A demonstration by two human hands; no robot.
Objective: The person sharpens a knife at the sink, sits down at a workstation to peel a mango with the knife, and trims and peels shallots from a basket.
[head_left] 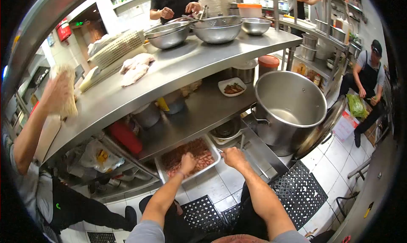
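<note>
A white rectangular tub of raw meat pieces is low in front of me, below the steel counter. The meat is darker and finer toward the back, pinker and chunkier in front. My left hand reaches into the tub, fingers curled down on the meat; their tips are hidden. At the tub's right rim, my right hand is closed. A small dark, thin thing shows at its fingers, too small to name, and I cannot tell whether the hand also touches the rim.
A large steel pot stands to the right, near black perforated mats. Steel bowls and a pale cloth lie on the counter. Co-workers stand left and behind the counter; another person sits at right with green vegetables.
</note>
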